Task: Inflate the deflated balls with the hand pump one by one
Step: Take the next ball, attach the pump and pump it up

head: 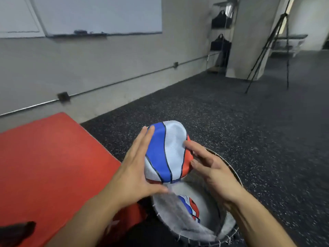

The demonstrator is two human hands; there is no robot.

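A red, white and blue ball [167,152], soft and dented, is held above a round grey basket [233,168]. My left hand [135,168] lies flat against its left side, fingers straight and thumb under it. My right hand [211,168] touches its right side with fingers spread and nearly straight. Inside the basket lies a second ball [191,207] of the same colours, partly hidden by the grey lining. No pump is in view.
A red mat [53,157] covers the floor on my left, with a dark object [16,230] at its near edge. Dark speckled flooring [249,131] stretches ahead. A tripod [272,43] and a shelf with black bags [220,32] stand at the far right.
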